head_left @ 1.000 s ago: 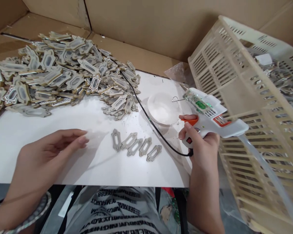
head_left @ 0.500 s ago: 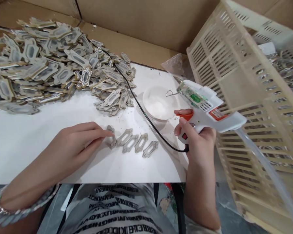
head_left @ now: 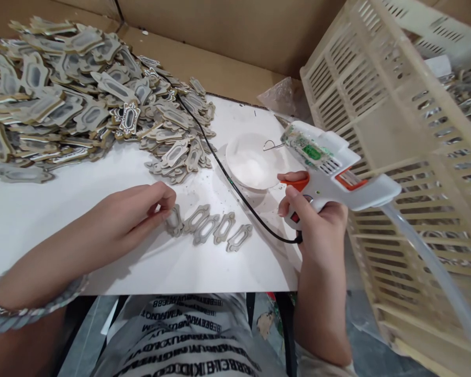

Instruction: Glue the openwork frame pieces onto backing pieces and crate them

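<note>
My right hand is wrapped round the handle of a white hot glue gun, a finger at its orange trigger. The gun's nozzle, with a bent wire at it, points left over a white bowl. My left hand has its fingers curled and thumb tip in a pinch at the left edge of a small grey ornate frame piece, which lies on the table. To its right, several similar open frame pieces lie slanted in a row.
A large heap of frame pieces covers the back left of the white table. A black cord runs from the heap to the gun. At right stands a cream plastic crate; a clear plastic bag lies behind the bowl.
My left fingers have curled in and shifted from the top of the leftmost frame piece to its left edge. The glue gun has hardly moved; the view has shifted slightly.
</note>
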Tool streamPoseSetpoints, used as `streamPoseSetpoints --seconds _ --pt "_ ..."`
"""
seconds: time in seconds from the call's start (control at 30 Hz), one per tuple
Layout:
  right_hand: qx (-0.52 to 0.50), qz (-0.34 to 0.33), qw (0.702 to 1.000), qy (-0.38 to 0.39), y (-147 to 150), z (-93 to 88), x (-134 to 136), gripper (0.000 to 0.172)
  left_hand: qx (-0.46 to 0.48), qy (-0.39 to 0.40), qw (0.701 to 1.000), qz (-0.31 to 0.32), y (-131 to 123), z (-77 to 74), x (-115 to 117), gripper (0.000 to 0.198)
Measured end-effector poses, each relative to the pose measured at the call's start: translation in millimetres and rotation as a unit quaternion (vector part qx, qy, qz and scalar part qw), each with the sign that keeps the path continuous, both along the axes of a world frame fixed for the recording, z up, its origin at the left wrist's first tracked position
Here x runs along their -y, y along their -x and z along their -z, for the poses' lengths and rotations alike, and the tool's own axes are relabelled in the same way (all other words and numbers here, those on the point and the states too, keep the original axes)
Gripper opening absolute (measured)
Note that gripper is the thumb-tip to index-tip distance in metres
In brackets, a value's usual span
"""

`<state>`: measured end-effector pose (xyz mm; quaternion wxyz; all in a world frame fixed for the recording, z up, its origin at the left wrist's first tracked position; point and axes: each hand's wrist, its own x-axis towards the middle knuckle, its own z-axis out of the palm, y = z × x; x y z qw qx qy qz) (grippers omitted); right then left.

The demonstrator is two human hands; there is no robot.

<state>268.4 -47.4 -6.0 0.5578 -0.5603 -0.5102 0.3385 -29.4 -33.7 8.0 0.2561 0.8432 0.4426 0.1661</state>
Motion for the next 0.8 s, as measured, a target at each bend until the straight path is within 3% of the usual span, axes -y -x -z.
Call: streamPoseSetpoints --seconds 0.33,0.5,0.8 --pt "-0.007 0.003 1.000 0.006 1.1 -2.9 -0.3 0.010 -0.049 0.026 0.998 -0.015 0.2 6.1 1.1 0.025" --pt "-0.015 0.000 1.000 0.012 2.2 -4.0 -0.2 0.010 -0.073 0.026 0.995 -0.066 -0.2 8.9 2.8 0.017" --pt "-0.012 -0.002 1.000 0.006 1.2 -3.3 0.2 0.008 -0.102 0.034 0.989 -0.103 -6.0 2.6 -0.7 0.022"
